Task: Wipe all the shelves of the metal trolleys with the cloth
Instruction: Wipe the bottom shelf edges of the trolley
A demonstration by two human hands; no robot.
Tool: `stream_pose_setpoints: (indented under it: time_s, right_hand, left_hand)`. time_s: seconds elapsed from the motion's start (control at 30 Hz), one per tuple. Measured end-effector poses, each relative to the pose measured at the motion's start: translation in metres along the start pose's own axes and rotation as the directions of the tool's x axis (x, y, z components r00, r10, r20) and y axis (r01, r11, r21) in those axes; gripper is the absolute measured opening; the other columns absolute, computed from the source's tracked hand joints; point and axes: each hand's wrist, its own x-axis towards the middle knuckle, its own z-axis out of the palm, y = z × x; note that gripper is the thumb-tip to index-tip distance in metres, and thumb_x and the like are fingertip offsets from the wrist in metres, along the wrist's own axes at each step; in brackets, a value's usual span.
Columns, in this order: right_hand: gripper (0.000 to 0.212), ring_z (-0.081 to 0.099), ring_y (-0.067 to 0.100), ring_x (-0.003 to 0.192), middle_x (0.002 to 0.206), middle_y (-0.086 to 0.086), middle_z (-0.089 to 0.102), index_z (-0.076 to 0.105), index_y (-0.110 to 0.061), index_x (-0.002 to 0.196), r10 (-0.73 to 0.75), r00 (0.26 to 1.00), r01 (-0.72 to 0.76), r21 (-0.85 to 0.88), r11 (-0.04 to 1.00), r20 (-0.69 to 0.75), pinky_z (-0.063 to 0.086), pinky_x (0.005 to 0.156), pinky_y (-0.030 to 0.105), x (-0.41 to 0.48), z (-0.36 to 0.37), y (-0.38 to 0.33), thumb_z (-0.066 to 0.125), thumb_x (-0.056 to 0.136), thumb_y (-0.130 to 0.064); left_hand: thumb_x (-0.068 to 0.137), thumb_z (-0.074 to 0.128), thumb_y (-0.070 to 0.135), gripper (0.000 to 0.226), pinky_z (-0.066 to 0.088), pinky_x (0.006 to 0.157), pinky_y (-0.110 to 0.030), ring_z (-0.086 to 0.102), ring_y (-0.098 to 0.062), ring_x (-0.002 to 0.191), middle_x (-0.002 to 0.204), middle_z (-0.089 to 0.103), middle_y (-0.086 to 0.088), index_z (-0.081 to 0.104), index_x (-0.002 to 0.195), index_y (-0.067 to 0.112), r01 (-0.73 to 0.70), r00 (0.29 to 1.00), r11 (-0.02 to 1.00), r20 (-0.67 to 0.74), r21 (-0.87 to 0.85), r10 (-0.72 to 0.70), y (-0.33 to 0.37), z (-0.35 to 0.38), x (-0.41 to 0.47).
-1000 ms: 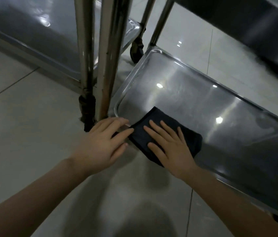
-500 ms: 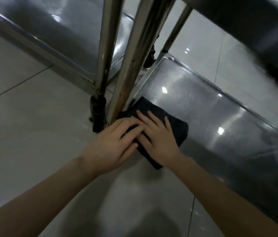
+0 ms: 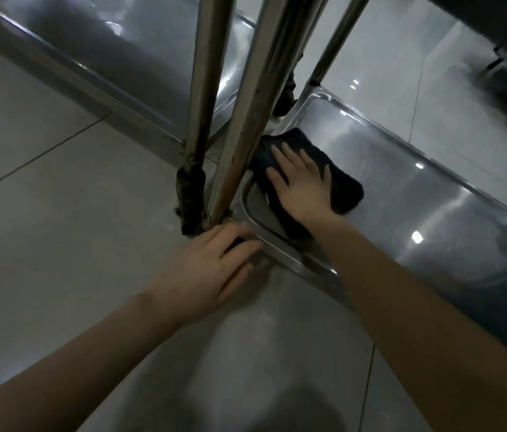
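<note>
A dark folded cloth (image 3: 344, 187) lies on the bottom shelf (image 3: 417, 188) of the right metal trolley, near its left end. My right hand (image 3: 300, 182) presses flat on the cloth with straight, spread fingers. My left hand (image 3: 214, 269) rests on the shelf's near corner rim, by the foot of the trolley's upright post (image 3: 255, 107), fingers extended. A second trolley's bottom shelf (image 3: 115, 48) runs along the upper left.
The left trolley's post (image 3: 205, 88) ends in a dark castor (image 3: 190, 194) close to my left hand. Another castor (image 3: 286, 98) sits behind the posts. A higher shelf (image 3: 495, 23) overhangs at the upper right. Pale floor tiles (image 3: 59, 213) surround the trolleys.
My right hand has slid the cloth away from me along the shelf's left end. My left hand has come off the cloth and stayed at the near corner rim.
</note>
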Motion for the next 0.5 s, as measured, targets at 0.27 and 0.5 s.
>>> stream_pose_setpoints:
  time_s: [0.27, 0.5]
  right_hand:
    - [0.050, 0.007, 0.002, 0.148, 0.158, -0.026, 0.017, 0.023, -0.049, 0.148, -0.166, 0.985, 0.163, 0.059, 0.985, 0.041, -0.001, 0.120, 0.044, -0.152, -0.019, 0.068, 0.022, 0.099, -0.059]
    - [0.055, 0.002, 0.017, 0.150, 0.163, -0.016, 0.004, 0.015, -0.046, 0.152, 0.503, 0.864, -0.504, 0.055, 0.862, 0.030, -0.006, 0.116, 0.060, -0.033, -0.025, 0.124, 0.020, 0.099, -0.059]
  left_hand:
    - [0.096, 0.051, 0.023, 0.034, 0.049, 0.092, -0.043, 0.059, -0.030, 0.108, 0.125, 0.058, -0.016, 0.062, 0.123, 0.006, -0.015, 0.993, 1.000, -0.119, -0.011, 0.013, 0.011, 0.002, 0.024]
    - [0.097, 0.044, 0.028, 0.040, 0.043, 0.102, -0.043, 0.056, -0.030, 0.114, 0.127, 0.057, -0.012, 0.057, 0.130, 0.009, -0.015, 0.999, 1.000, 0.033, 0.028, 0.014, 0.019, 0.016, 0.019]
